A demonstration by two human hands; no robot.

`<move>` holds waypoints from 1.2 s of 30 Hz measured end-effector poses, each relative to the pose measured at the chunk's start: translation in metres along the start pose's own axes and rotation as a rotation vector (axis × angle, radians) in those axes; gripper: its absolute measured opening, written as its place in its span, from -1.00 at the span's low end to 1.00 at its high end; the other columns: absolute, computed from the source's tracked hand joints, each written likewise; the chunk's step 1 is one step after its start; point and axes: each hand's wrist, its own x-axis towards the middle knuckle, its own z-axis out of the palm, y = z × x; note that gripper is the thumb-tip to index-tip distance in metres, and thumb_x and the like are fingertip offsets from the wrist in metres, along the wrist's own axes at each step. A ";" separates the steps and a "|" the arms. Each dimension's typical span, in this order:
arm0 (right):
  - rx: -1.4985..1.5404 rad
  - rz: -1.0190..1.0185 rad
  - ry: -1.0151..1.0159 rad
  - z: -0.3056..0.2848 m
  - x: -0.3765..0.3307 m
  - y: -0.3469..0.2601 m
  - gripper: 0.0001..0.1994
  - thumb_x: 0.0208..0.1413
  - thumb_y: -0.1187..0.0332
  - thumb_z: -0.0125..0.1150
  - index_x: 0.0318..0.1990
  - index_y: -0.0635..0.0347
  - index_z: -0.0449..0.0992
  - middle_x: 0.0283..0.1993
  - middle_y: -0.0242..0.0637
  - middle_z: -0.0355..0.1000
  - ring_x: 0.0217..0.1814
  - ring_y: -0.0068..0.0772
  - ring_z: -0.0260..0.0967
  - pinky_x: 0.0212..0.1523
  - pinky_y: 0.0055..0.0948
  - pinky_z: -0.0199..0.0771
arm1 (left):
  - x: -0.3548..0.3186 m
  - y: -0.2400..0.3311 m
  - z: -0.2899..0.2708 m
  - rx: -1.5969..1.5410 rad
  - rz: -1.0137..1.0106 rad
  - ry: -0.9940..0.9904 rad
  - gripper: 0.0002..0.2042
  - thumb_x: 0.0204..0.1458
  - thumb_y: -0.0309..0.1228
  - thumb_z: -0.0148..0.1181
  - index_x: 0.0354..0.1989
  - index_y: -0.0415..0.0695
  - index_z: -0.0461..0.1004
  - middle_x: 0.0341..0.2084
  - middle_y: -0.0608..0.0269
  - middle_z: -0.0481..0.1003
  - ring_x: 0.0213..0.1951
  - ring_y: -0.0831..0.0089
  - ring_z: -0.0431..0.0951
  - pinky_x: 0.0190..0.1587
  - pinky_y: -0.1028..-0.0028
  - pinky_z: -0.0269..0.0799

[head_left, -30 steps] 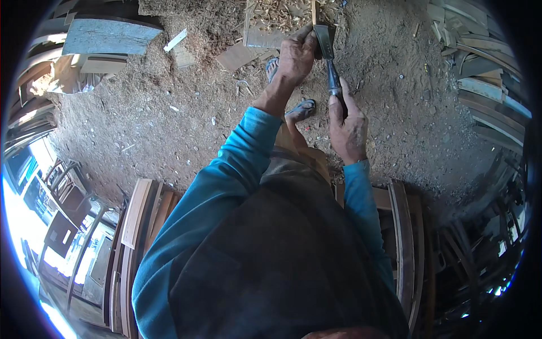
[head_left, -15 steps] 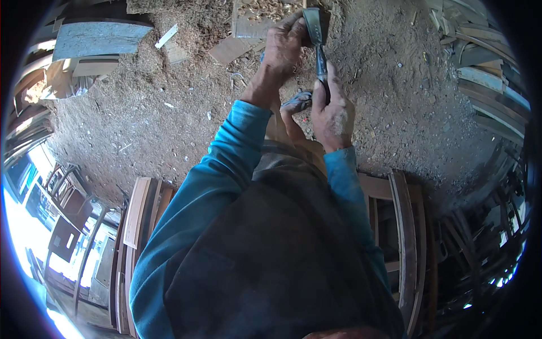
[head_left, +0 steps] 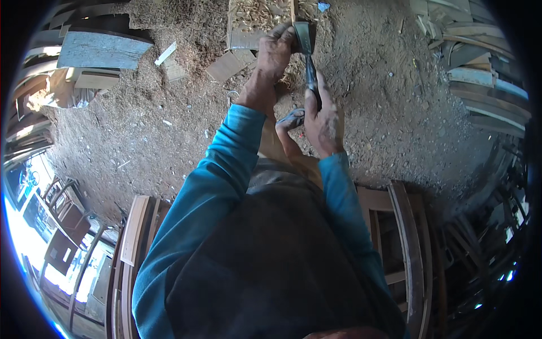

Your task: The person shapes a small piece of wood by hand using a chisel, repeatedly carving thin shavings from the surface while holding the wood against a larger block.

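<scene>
In my right hand (head_left: 323, 121) is the dark handle of a tool with a wide, flat metal blade (head_left: 305, 38); the blade points away from me. My left hand (head_left: 275, 55) is closed at the blade's left edge, its fingertips at the lower end of a narrow wooden strip (head_left: 294, 10). The blade partly hides what those fingers grip. Beyond them, curled wood shavings (head_left: 254, 14) lie over a flat board (head_left: 245, 40). My bare foot (head_left: 291, 118) shows between my forearms.
Offcuts (head_left: 223, 66) lie on the dirt floor left of the board. A weathered grey plank (head_left: 103, 50) rests on stacked timber at the far left. More timber (head_left: 480, 76) is piled at the right. Wooden frames (head_left: 403, 237) stand close on both sides of me.
Both hands and the tool sit slightly farther left in the picture, and the surroundings have shifted a little too. More of the wooden strip and the shavings shows. Both grips look the same.
</scene>
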 end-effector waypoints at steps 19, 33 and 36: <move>0.325 0.203 -0.126 -0.023 0.056 0.000 -0.49 0.42 0.12 0.07 0.45 0.00 0.32 -0.38 -0.30 0.55 -0.51 -0.46 0.49 -0.52 -0.37 0.53 | -0.011 0.024 0.008 -0.049 -0.114 -0.008 -0.74 0.42 -0.35 0.04 0.06 -0.26 0.56 -0.27 0.28 0.67 -0.30 0.55 0.65 -0.18 0.47 0.61; 0.161 0.161 -0.163 -0.035 0.028 -0.001 -0.50 0.40 0.17 0.07 0.40 0.18 0.35 -0.04 -0.04 0.54 -0.07 -0.19 0.53 -0.04 -0.20 0.54 | -0.022 0.022 0.011 0.122 -0.001 0.010 -0.61 0.40 -0.32 0.08 0.31 -0.23 0.44 -0.45 0.38 0.56 -0.47 0.70 0.42 -0.41 0.60 0.41; 0.154 0.156 -0.198 -0.034 0.015 0.002 -0.49 0.39 0.18 0.06 0.40 0.20 0.34 0.13 0.08 0.54 0.10 -0.04 0.58 0.09 -0.15 0.56 | -0.020 0.021 0.008 0.209 0.029 0.062 -0.60 0.40 -0.33 0.07 0.34 -0.20 0.42 -0.45 0.39 0.55 -0.46 0.69 0.43 -0.40 0.59 0.43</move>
